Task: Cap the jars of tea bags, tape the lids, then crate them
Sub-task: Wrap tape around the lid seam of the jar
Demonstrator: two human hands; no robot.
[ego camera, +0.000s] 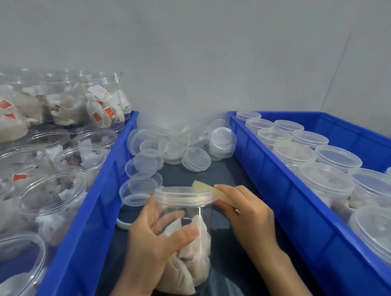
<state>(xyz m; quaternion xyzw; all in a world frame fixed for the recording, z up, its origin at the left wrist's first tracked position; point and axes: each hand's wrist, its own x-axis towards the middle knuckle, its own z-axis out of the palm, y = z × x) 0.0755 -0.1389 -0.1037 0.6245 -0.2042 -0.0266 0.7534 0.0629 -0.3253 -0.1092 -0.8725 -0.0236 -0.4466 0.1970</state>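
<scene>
two blue crates flank a dark table strip: the left crate is packed with uncapped jars of tea bags, the right crate with capped jars. a heap of loose clear lids lies between them toward the wall. the jar being worked stands on the table near the camera, its lid already on and tea bags inside. the left hand wraps the jar's body, thumb across the front. the right hand pinches a yellowish tape strip lying against the lid's rim.
</scene>
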